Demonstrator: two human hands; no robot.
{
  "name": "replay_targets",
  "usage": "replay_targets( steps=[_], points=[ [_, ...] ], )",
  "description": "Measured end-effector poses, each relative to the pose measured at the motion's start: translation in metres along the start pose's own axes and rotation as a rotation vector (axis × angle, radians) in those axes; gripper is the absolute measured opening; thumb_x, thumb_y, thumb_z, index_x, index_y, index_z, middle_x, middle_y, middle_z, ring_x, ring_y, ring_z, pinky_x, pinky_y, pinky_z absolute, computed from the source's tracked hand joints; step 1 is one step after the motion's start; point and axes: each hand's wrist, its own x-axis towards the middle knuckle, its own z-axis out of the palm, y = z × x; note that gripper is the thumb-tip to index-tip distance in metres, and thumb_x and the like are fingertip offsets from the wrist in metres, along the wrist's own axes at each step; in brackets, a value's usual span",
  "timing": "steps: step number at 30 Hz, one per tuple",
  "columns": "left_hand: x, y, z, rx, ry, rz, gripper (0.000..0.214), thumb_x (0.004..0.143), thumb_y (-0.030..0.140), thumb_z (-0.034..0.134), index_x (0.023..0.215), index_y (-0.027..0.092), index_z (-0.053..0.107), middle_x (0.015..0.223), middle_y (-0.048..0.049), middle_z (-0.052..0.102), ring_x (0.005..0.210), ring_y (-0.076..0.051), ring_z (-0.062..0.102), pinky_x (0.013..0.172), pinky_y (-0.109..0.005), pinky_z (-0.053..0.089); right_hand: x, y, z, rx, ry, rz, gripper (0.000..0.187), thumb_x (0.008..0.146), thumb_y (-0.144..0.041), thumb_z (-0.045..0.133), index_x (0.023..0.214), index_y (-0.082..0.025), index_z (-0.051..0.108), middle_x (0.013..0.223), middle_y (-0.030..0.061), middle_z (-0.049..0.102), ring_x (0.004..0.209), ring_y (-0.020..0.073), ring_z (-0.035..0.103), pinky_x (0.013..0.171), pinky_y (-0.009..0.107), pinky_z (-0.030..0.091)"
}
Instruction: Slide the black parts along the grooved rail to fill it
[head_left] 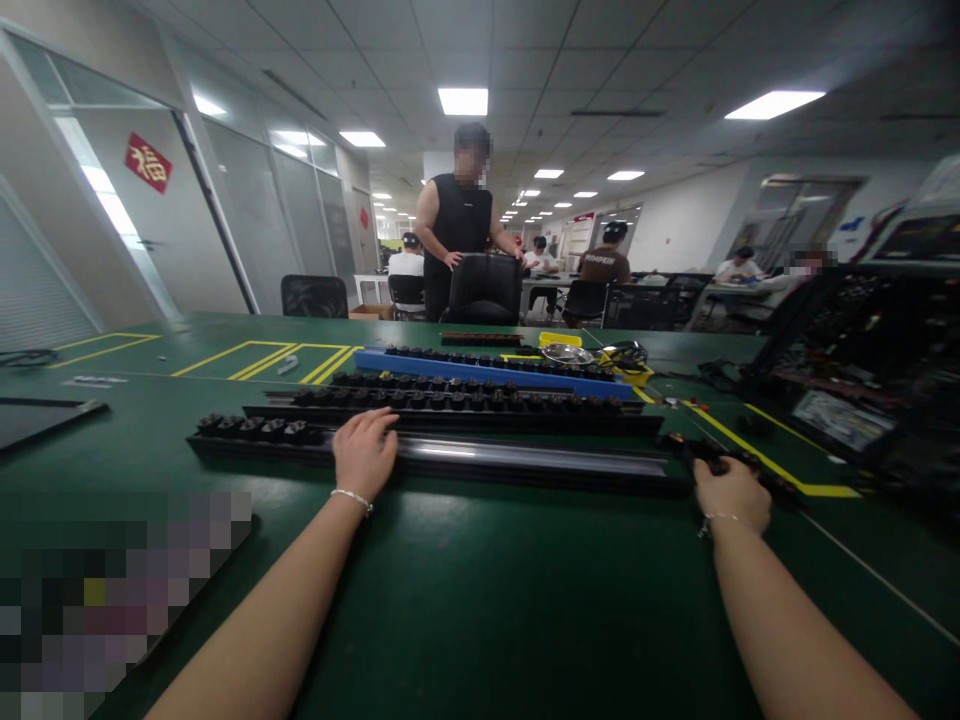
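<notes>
Forearms stretch forward and wide apart over the green counter, palms downward. The left hand is open, its fingers loosely extended across a long black rail that lies crosswise in front of the person, just right of a row of small black pieces on the rail's left end. The right hand curls beside the rail's right end at some dark parts; whether it grips one, I cannot tell. Beyond lie more loaded rails, one blue, and a metal dish. Yellow tape marks the counter. Across it, a person in a sleeveless black top stands behind a black chair, in an office with lit ceiling panels.
</notes>
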Motion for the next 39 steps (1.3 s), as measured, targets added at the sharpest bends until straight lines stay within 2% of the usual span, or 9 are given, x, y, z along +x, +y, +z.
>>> replay_targets(
  steps=[3,5,7,11,14,20,29,33,39],
  points=[
    [0.008,-0.023,-0.007,0.126,0.121,-0.349,0.036,0.078,0.031,0.049,0.111,0.021,0.060,0.132,-0.0079,0.048,0.121,-0.029,0.039,0.099,-0.046,0.032,-0.008,-0.004,-0.006,0.034,0.079,-0.086,0.053,0.077,-0.044,0.039,0.116,-0.013,0.056,0.110,0.0177,0.058,0.103,0.0333,0.050,0.083,0.047,0.042],
    [0.011,-0.038,-0.011,0.156,0.139,-0.530,0.044,0.076,0.033,0.050,0.117,0.018,0.056,0.137,-0.0114,0.041,0.124,-0.032,0.035,0.100,-0.049,0.031,-0.017,-0.011,-0.009,0.054,0.144,-0.204,0.049,0.078,-0.039,0.037,0.115,-0.012,0.057,0.112,0.0164,0.058,0.104,0.0300,0.050,0.088,0.044,0.039],
    [0.012,-0.051,-0.014,0.141,0.107,-0.637,0.051,0.076,0.034,0.049,0.123,0.016,0.050,0.139,-0.0129,0.039,0.125,-0.034,0.033,0.099,-0.051,0.032,-0.029,-0.023,-0.011,0.083,0.195,-0.321,0.046,0.079,-0.035,0.034,0.112,-0.012,0.058,0.111,0.0146,0.059,0.104,0.0272,0.050,0.090,0.042,0.039],
    [0.011,-0.062,-0.017,0.119,0.052,-0.640,0.053,0.075,0.030,0.047,0.126,0.015,0.047,0.138,-0.0110,0.040,0.122,-0.033,0.039,0.098,-0.048,0.035,-0.054,-0.048,-0.004,0.096,0.136,-0.702,0.041,0.081,-0.032,0.034,0.107,-0.014,0.060,0.111,0.0111,0.060,0.107,0.0229,0.050,0.095,0.038,0.035],
    [0.011,-0.061,-0.020,0.135,0.086,-0.656,0.053,0.075,0.028,0.047,0.127,0.014,0.045,0.136,-0.0140,0.041,0.121,-0.033,0.040,0.098,-0.048,0.036,-0.068,-0.060,0.004,0.052,0.044,-0.858,0.039,0.082,-0.032,0.035,0.105,-0.017,0.062,0.116,0.0089,0.059,0.109,0.0217,0.050,0.096,0.038,0.035],
    [0.014,-0.062,-0.030,0.153,0.046,-0.715,0.048,0.076,0.030,0.047,0.122,0.018,0.050,0.129,-0.0151,0.048,0.116,-0.035,0.044,0.091,-0.052,0.040,-0.074,-0.063,0.006,-0.104,-0.126,-0.882,0.039,0.084,-0.035,0.033,0.101,-0.020,0.065,0.109,0.0060,0.063,0.103,0.0210,0.054,0.088,0.036,0.041],
    [0.015,-0.071,-0.028,0.184,0.029,-0.741,0.040,0.077,0.030,0.045,0.114,0.025,0.058,0.114,-0.0135,0.059,0.109,-0.036,0.048,0.086,-0.052,0.041,-0.076,-0.066,0.001,-0.126,-0.143,-0.845,0.039,0.084,-0.033,0.033,0.104,-0.020,0.064,0.112,0.0052,0.063,0.104,0.0213,0.054,0.088,0.036,0.041],
    [0.015,-0.073,-0.026,0.183,0.041,-0.750,0.047,0.075,0.036,0.047,0.119,0.021,0.053,0.114,-0.0157,0.059,0.109,-0.036,0.048,0.086,-0.052,0.041,-0.078,-0.067,0.000,-0.119,-0.150,-0.831,0.039,0.083,-0.033,0.034,0.105,-0.021,0.063,0.111,0.0053,0.063,0.105,0.0220,0.053,0.088,0.038,0.041],
    [0.016,-0.075,-0.025,0.163,0.042,-0.765,0.048,0.072,0.042,0.050,0.115,0.020,0.055,0.111,-0.0153,0.061,0.108,-0.037,0.051,0.086,-0.051,0.042,-0.078,-0.067,0.000,-0.110,-0.149,-0.831,0.039,0.083,-0.033,0.034,0.105,-0.021,0.064,0.111,0.0052,0.063,0.105,0.0221,0.053,0.086,0.038,0.042]
  ],
)
